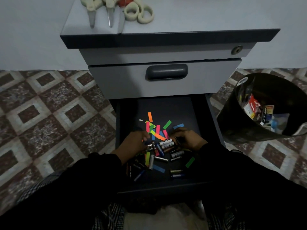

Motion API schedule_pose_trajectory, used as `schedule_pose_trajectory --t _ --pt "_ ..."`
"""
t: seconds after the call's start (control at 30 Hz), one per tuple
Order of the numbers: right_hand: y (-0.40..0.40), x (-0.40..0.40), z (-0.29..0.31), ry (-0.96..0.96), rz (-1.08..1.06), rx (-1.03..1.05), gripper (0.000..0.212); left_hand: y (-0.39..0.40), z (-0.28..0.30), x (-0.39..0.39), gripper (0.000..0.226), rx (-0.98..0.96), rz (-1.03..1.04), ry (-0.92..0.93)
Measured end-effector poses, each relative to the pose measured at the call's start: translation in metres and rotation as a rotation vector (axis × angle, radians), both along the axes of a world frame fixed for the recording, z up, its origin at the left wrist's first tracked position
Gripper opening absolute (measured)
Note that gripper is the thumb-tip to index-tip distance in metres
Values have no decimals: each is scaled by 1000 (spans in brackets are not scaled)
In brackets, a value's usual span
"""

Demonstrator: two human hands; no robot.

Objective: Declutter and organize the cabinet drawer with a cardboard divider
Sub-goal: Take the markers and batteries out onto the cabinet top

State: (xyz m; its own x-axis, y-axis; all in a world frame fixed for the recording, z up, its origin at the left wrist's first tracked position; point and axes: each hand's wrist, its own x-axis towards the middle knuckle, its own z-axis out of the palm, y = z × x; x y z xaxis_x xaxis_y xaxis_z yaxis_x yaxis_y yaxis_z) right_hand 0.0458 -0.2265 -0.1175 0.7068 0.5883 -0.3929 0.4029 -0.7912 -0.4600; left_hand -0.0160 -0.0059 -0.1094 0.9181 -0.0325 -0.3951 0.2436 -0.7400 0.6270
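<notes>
both hands point(163, 143) among batteries point(166, 144) in open drawer point(196, 113)

Glossy metal-cased batteries point(166, 144) and matt neon paper strips point(157, 130) lie in the smooth matt drawer point(166, 110); beside it, a glossy black plastic bin point(232, 113).

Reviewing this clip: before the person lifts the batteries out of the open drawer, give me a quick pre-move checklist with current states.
1. Bottom drawer pulled open: ok.
2. Both hands on the batteries: left hand and right hand close in on the pile; firm grip: cannot tell.
3. Batteries separated from the colored paper strips: not ok, mixed.
4. Cardboard divider in view: not ok, none seen.
5. Trash bin beside the cabinet: ok.
</notes>
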Motion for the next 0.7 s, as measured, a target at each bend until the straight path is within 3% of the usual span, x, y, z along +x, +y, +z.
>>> schedule_pose_trajectory --t 0.23,0.37,0.47,0.7 --pt "-3 1 -5 -38 -74 25 54 1 -2 -1 33 64 -78 -11" --pt "-11 0 -7 -47 -126 53 49 -8 0 0 26 153 -194 -74" --pt "-17 0 -12 -53 -152 105 36 -24 -2 2 29 147 -248 -155" --pt "-24 1 -16 -20 -193 144 44 -58 -21 11 43 251 -340 -196"
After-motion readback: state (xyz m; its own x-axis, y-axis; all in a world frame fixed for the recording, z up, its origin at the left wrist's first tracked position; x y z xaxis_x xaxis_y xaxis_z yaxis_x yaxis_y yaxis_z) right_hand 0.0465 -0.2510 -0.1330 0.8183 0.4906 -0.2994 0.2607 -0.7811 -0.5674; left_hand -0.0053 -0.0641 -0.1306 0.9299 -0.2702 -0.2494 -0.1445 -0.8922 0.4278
